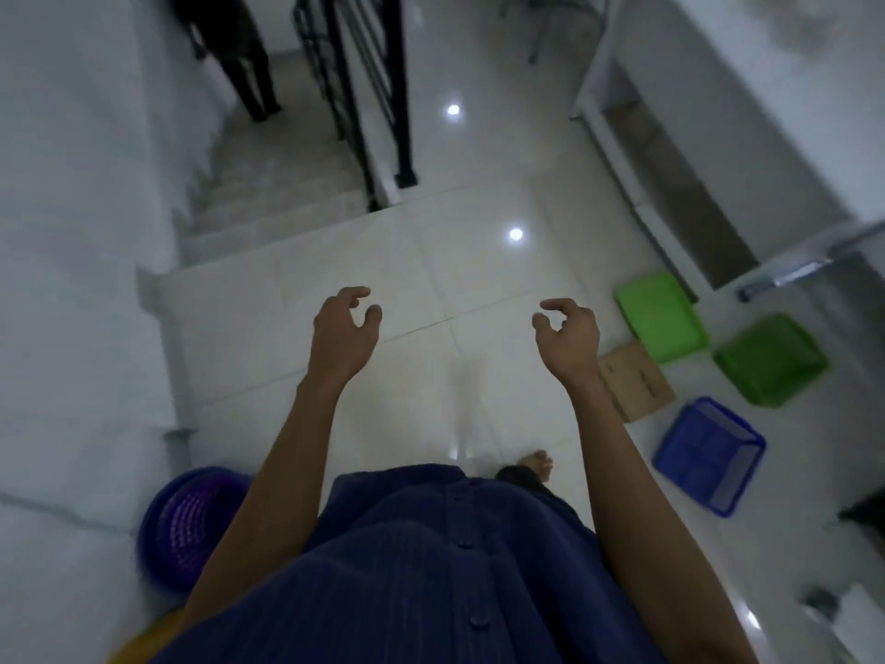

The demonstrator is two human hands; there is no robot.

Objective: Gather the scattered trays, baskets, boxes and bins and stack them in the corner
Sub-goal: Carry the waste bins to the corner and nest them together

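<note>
- White tiled floor [431,261]: glossy, with two ceiling lights mirrored in it; the cardboard box [639,383] lies flat on its right-hand part.
- Staircase [268,203]: goes down well to the left of the cardboard box and farther away; a second person's dark legs [239,55] stand on it.
- Blue buttoned shirt [431,567]: the wearer's front, nearer the camera than the cardboard box and left of it.
- Black railing [364,88]: beside the stairs, far beyond the cardboard box and to its left.
- Purple round basket [191,524]: on the floor well apart from the cardboard box, far left, partly hidden by the left arm.
- Green basket [771,359]: open side up, near the cardboard box on its right.
- Blue basket [709,455]: tilted, just beside the cardboard box, nearer the camera and to the right.
- Green tray [661,323]: overlaps the far edge of the cardboard box.
- Left hand [345,328]: raised well left of the cardboard box, fingers loosely curled, holding nothing.
- Right hand [570,330]: raised, overlapping the cardboard box's left edge in view, fingers loosely curled, holding nothing.
- Bare foot [536,462]: on the floor left of the cardboard box, nearer the camera.
</note>
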